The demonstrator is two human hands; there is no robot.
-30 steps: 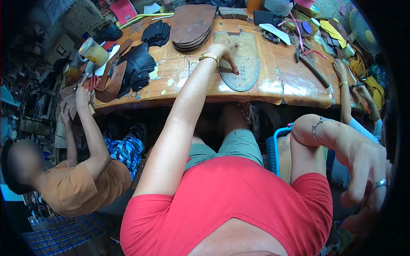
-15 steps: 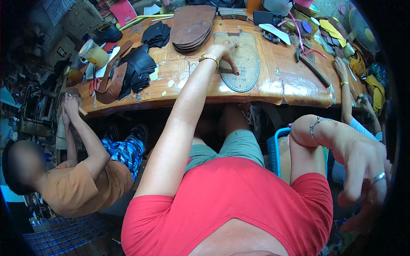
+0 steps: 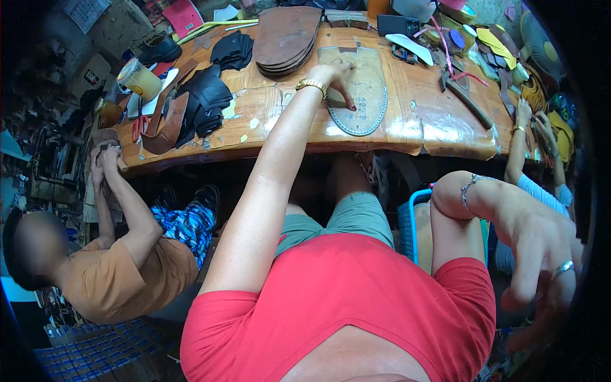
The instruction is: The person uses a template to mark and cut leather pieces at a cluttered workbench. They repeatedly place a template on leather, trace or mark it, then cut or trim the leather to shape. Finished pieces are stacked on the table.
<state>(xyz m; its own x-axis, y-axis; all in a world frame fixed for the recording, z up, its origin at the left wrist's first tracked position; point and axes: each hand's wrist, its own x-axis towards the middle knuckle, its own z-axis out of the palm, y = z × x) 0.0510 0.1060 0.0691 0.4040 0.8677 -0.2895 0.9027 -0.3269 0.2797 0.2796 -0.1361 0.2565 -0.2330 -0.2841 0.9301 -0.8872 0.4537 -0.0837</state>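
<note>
My left hand (image 3: 335, 77), with a gold watch at the wrist, lies on a tan, tongue-shaped leather piece (image 3: 371, 76). Its thumb and fingers are spread over that piece, which has stitch-like marks along its rounded edge and handwriting on its face. Just left of the hand rests a stack of brown rounded leather pieces (image 3: 287, 38). My right hand (image 3: 541, 239), wearing a ring and a bracelet, is raised off the table at the right. Its fingers hang loosely apart with nothing seen in them; their tips are dim near the picture's rim.
A hammer (image 3: 468, 102) lies on the wooden table (image 3: 280, 137) to the right. Black leather pieces (image 3: 207, 99), red-handled scissors (image 3: 140, 127) and a glue jar (image 3: 140, 79) are at the left. Co-workers sit on both sides. A blue basket (image 3: 407, 223) stands below the table edge.
The co-worker's hands at the right have come closer together beside the yellow pieces. My left hand stays on the leather piece, and my right hand has hardly moved.
</note>
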